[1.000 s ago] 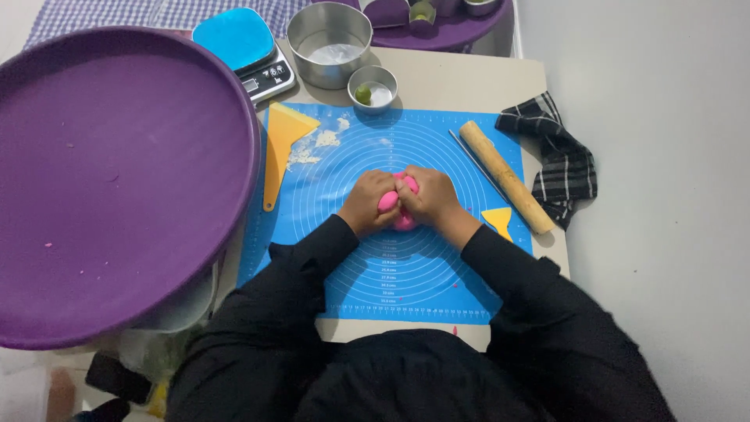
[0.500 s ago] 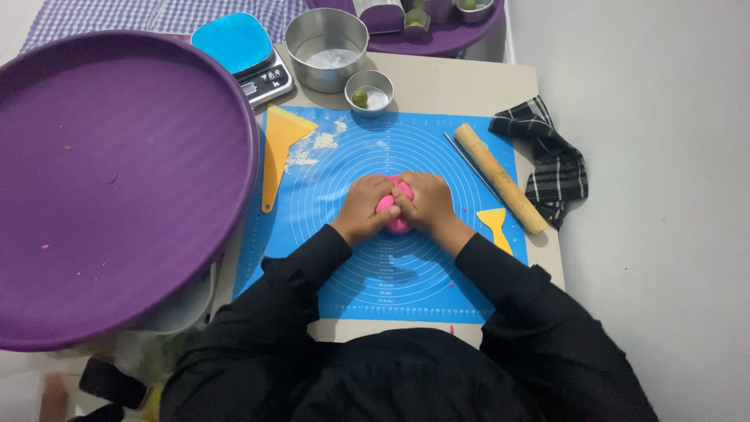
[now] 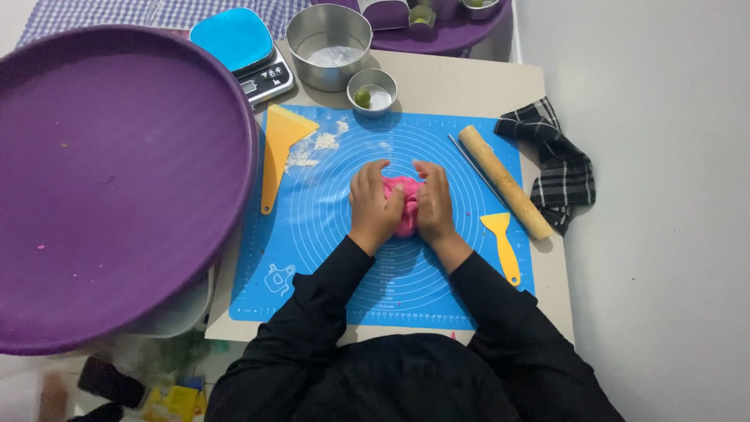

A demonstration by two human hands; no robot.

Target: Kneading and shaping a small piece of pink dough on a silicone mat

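Observation:
A lump of pink dough point(image 3: 405, 202) lies in the middle of a blue silicone baking mat point(image 3: 328, 258) marked with circles. My left hand point(image 3: 373, 205) presses against its left side and my right hand point(image 3: 434, 202) against its right, fingers curled over the top. Both hands cover most of the dough, so only a strip shows between them. My sleeves are black.
A big purple round tray point(image 3: 109, 172) fills the left. On the mat lie a yellow scraper point(image 3: 280, 148), flour point(image 3: 319, 145), a small yellow spatula point(image 3: 501, 241) and a wooden rolling pin point(image 3: 503, 181). Behind stand a scale point(image 3: 244, 48), a metal pot point(image 3: 328, 45), a small bowl point(image 3: 372, 91). A checked cloth point(image 3: 556, 166) lies right.
My hands have loosened around the dough and now flank it with fingers spread over the top. The camera view has shifted slightly.

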